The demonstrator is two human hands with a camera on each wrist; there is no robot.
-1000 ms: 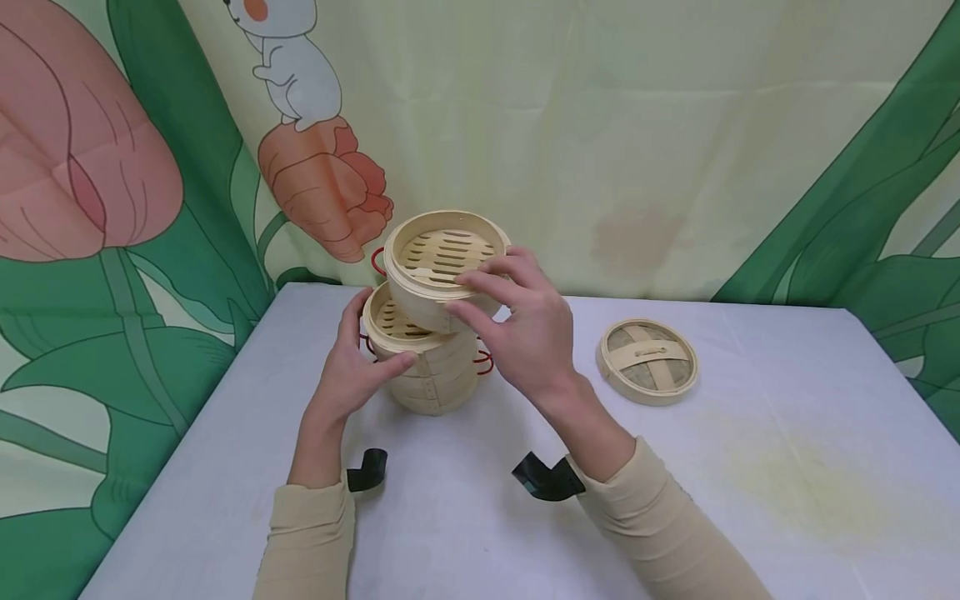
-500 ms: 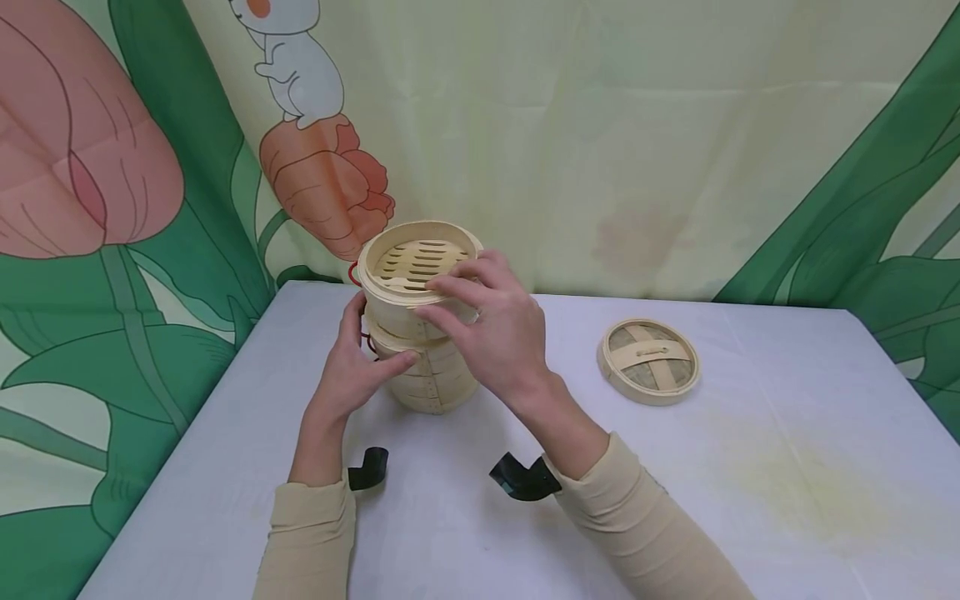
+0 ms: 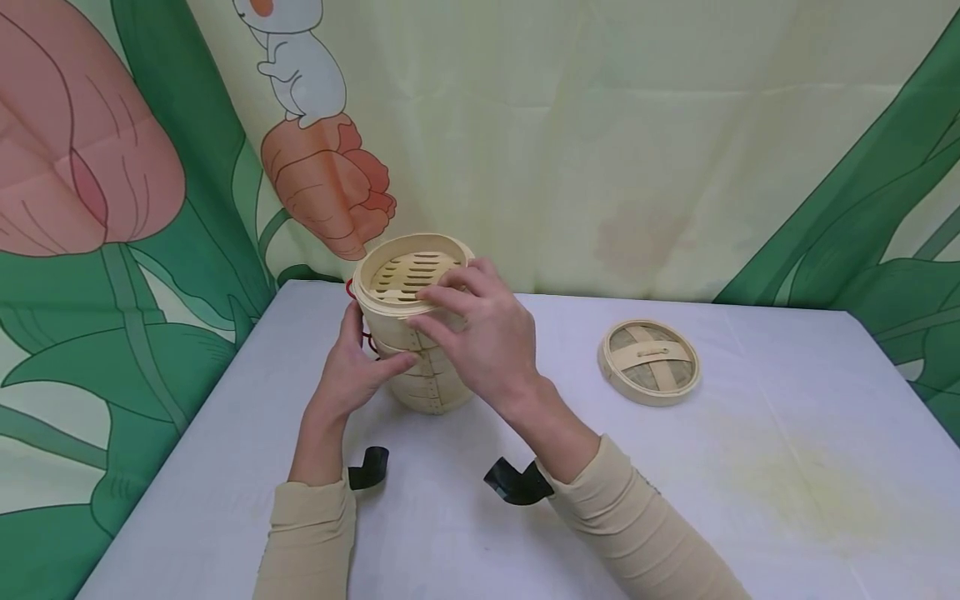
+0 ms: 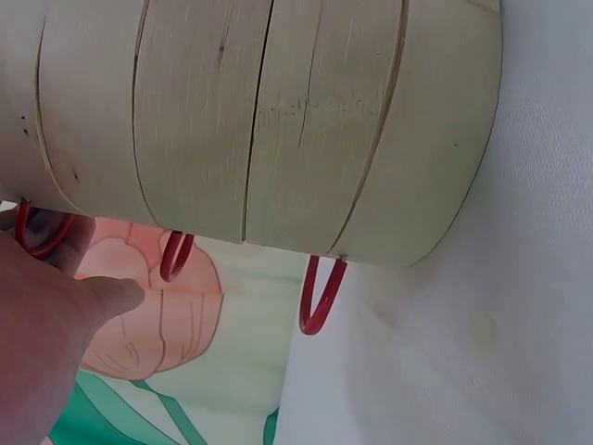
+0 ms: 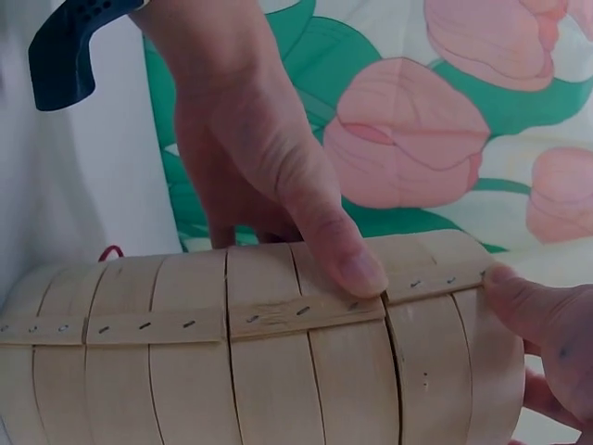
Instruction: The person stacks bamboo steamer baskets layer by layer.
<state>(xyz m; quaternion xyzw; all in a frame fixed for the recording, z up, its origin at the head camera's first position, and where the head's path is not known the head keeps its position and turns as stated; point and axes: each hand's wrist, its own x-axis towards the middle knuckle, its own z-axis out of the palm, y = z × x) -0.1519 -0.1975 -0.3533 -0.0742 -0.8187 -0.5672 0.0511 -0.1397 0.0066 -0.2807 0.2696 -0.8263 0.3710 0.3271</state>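
A stack of bamboo steamer tiers (image 3: 427, 375) with red wire handles (image 4: 320, 295) stands at the back left of the table. The top tier (image 3: 401, 279) sits on the stack, its slatted floor showing. My right hand (image 3: 450, 312) grips that top tier from the front and right, thumb on its wall. Around the lower tiers curls my left hand (image 3: 358, 360), thumb (image 5: 347, 260) pressed on the front band and fingers behind. In the left wrist view the stack's wall (image 4: 278, 120) fills the frame next to my left hand (image 4: 46, 343). A right fingertip (image 5: 533, 311) touches the band.
The woven bamboo lid (image 3: 648, 361) lies flat on the white tablecloth (image 3: 750, 467), to the right of the stack. A printed curtain (image 3: 600, 125) hangs right behind the table. Black wrist mounts (image 3: 517, 483) stick out under both sleeves.
My right hand has brought the top tier down and to the left, from tilted above the stack to seated on it. The left hand has kept its hold.
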